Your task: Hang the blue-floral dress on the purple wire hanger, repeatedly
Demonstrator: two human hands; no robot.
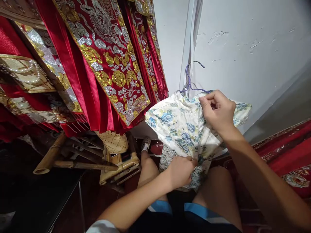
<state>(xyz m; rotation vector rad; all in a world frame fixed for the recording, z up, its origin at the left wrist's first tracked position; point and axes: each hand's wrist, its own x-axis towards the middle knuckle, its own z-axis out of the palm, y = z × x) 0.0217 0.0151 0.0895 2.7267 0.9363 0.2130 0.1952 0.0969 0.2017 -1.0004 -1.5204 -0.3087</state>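
- By the right hand [220, 110], the neck edge of a floral garment [173, 121] is pinched between thumb and forefinger, with the other fingers curled in.
- By the left hand [180, 171], the same cloth is gripped lower down, at its gathered middle, with the fingers closed.
- The floral garment is held in front of the person's bare legs [150, 170]; its pale fabric is patterned with blue flowers.
- Its shoulders are spread on a purple hanger [188, 81], whose hook is seen above the collar.
- Behind, a white wall [233, 42] is marked by flaked patches.
- To the left, a red costume [119, 77] is covered with gold and silver embroidery.
- Below it, bamboo furniture [119, 172] is partly shown.
- At far right, red cloth [291, 158] is edged with shiny trim.
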